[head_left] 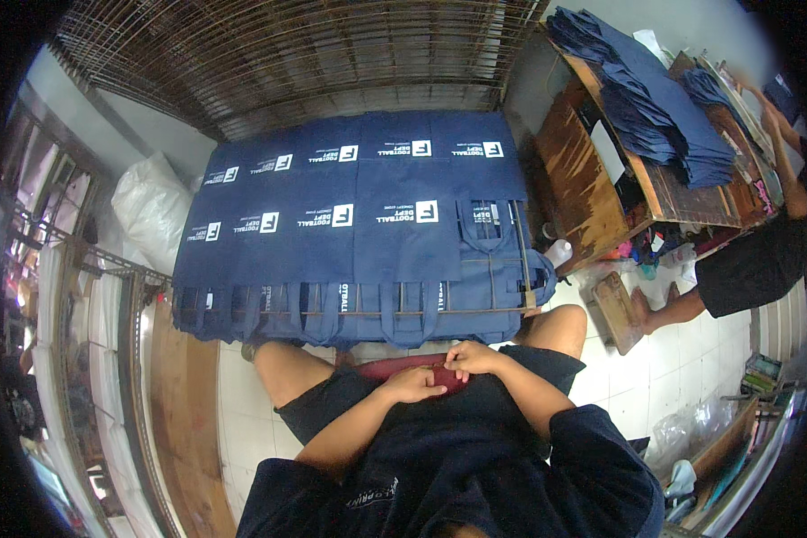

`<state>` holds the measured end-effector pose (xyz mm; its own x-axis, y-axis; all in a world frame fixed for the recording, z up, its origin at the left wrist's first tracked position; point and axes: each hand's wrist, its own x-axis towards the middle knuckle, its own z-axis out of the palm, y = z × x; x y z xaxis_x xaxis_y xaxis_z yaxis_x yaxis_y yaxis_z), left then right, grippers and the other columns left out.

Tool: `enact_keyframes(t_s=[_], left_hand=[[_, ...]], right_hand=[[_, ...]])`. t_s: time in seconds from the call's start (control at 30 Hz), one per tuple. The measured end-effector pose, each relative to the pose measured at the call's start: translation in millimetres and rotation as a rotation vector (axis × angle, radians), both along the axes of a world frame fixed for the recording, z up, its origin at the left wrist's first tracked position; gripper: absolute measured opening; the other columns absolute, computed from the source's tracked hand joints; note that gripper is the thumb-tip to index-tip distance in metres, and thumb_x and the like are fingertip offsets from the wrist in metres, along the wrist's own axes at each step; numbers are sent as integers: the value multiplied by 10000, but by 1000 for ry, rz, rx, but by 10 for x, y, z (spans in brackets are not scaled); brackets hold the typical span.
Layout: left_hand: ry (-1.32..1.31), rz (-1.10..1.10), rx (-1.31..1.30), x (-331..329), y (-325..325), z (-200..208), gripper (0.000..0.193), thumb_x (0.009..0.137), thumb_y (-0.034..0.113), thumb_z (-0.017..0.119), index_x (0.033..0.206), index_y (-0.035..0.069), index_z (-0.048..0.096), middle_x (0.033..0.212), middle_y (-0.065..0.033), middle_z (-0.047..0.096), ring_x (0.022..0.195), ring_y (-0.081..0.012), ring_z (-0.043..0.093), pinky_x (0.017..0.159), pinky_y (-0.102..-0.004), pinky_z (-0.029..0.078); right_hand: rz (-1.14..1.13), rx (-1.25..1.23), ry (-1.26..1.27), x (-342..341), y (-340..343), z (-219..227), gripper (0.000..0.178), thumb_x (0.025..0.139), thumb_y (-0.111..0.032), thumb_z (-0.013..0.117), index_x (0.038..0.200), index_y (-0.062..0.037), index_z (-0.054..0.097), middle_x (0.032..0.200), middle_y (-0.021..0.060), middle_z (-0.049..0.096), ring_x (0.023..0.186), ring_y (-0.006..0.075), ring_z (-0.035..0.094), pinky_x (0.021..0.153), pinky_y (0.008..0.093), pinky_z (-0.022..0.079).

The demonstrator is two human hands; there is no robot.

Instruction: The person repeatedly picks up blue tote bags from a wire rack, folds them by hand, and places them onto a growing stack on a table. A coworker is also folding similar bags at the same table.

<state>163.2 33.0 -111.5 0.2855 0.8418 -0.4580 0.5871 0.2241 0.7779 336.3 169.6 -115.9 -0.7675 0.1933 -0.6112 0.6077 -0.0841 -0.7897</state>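
My left hand [412, 384] rests over my lap, its thumb apart from its fingers and nothing visible in it. Just right of it, my right hand [472, 359] is closed in a pinch; whatever may be between its fingertips is too small to make out. Under and between the hands shows a dark red seat [394, 366]. In front of my knees, rows of navy blue fabric panels [314, 255] with white prints lie flat on a wire rack [412, 312]. Below their near edge, more navy bags with handles [332, 327] show through the rack's wires.
Raised wire racks [296, 54] stand behind the panels. At right, a wooden cabinet [574, 170] carries stacked navy fabric [655, 99]; a co-worker's arm [785, 152] and leg [681, 309] are beside it. Clear plastic bags [152, 211] and metal shelving [125, 269] stand left.
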Motion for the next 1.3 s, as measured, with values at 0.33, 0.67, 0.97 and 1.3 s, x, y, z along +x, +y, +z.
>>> enact_keyframes(t_s=[0.33, 0.67, 0.97, 1.3], left_hand=[[-14, 28, -46, -5, 21, 164, 469, 806, 504, 638, 713, 48, 576, 635, -51, 560, 616, -170, 545, 560, -335, 419], [-32, 12, -63, -22, 56, 312, 489, 812, 530, 611, 707, 53, 587, 639, -67, 583, 616, -194, 569, 557, -355, 428], [4, -7, -41, -6, 30, 86, 513, 808, 550, 598, 718, 45, 584, 637, -75, 575, 610, -212, 568, 562, -365, 425], [40, 8, -12, -1, -9, 147, 516, 808, 557, 588, 717, 50, 581, 672, -81, 592, 642, -236, 587, 579, -388, 436]], right_hand=[[0, 0, -16, -5, -2, -30, 224, 870, -213, 611, 891, 10, 608, 654, 117, 641, 537, 181, 637, 507, 302, 508], [-13, -24, -18, -19, 11, 63, 210, 870, -209, 607, 885, 1, 608, 660, 114, 639, 536, 175, 633, 503, 299, 502], [1, -4, -27, -3, 17, 7, 213, 866, -211, 606, 903, -2, 614, 671, 113, 648, 552, 174, 640, 521, 299, 499], [8, -9, -20, -25, 8, 44, 206, 876, -197, 600, 895, 8, 606, 679, 120, 642, 543, 169, 631, 510, 298, 496]])
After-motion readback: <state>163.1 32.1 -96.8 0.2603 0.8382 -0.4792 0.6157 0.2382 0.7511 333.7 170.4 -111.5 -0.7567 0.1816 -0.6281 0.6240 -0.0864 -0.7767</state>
